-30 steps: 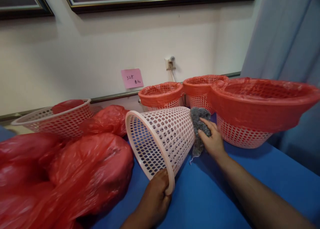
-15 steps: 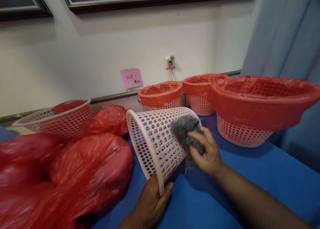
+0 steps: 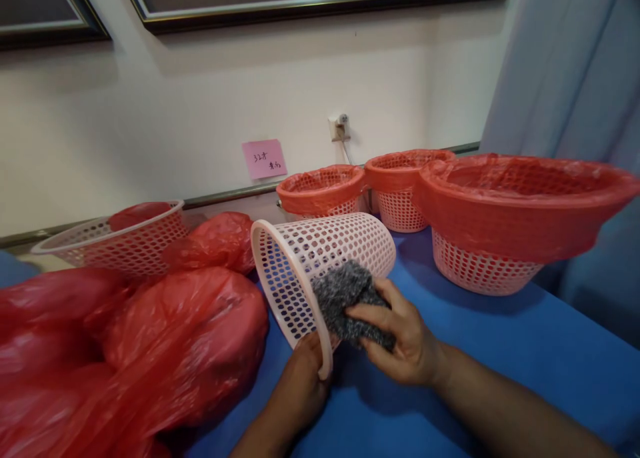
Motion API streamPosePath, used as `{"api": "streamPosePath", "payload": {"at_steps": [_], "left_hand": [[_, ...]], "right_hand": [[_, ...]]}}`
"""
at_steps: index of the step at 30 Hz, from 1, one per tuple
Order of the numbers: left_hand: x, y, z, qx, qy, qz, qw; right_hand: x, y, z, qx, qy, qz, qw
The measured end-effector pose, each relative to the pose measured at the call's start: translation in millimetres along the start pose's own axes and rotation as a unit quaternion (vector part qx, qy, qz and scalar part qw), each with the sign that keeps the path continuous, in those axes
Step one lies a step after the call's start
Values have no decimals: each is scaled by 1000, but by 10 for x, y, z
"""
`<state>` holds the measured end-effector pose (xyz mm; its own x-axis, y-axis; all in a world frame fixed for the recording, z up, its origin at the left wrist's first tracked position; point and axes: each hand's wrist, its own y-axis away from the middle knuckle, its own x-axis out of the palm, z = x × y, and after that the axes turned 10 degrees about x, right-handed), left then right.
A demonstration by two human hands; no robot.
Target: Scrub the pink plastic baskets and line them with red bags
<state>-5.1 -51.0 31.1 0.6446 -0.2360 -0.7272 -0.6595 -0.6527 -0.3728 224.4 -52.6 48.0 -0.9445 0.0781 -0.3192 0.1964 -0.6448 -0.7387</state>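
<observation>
A pale pink plastic basket [image 3: 340,237] with a mesh of holes lies on its side, its mouth facing left and toward me. My left hand [image 3: 303,381] grips the basket's rim at the lower edge; some of its fingers are hidden behind the rim. A dark grey fuzzy cloth [image 3: 345,298] is bunched in my right hand [image 3: 400,335], pressed against the basket's side close to the rim. The fingers of that hand are curled over the cloth.
Red plastic bags [image 3: 185,338] fill the left side of the blue table [image 3: 500,371]. Behind them stands another pale basket [image 3: 140,245]. Red-lined baskets [image 3: 320,188] stand at the back, with a large one [image 3: 490,265] at right. A pink note [image 3: 265,159] hangs on the wall.
My right hand has drawn the cloth down and left along the basket's side, from near its base toward the rim. The left hand's thumb no longer shows in front of the rim.
</observation>
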Motion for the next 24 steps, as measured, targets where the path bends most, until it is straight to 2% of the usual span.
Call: {"api": "streamPosePath", "payload": {"at_steps": [2,5,8,11,14,16,17,18,20,22,24], "left_hand": [[-10,32,-47,-24,43,-11,999],[-15,108,-93,-55,93,-68,992],[-24,149,-108,-61,90,-96,989],[-41,148,-105,-61,75,-90,991],[-47,135,-93,-59,51,-70,994],[-37,116,-80,-37,36,-46,998],[-28,102,-73,-24,29,-35,999],[-18,84,-66,-14,23,-29,999],[1,45,-54,-6,15,-27,1000],[13,17,-48,-5,14,-25,1000],[20,18,-48,-2,19,-20,1000]], "right_hand": [[23,17,43,-15,-20,20,999],[22,14,16,-29,-8,38,999],[14,-3,-81,-23,17,19,999],[-55,-59,-304,62,68,-86,992],[-212,-155,-621,210,116,-222,945],[-312,-211,-774,283,120,-271,912],[-340,-226,-803,298,117,-279,905],[-346,-231,-792,295,115,-274,908],[-290,-201,-656,238,112,-236,935],[-165,-128,-410,138,99,-164,972],[-21,-35,-144,38,62,-75,994]]}}
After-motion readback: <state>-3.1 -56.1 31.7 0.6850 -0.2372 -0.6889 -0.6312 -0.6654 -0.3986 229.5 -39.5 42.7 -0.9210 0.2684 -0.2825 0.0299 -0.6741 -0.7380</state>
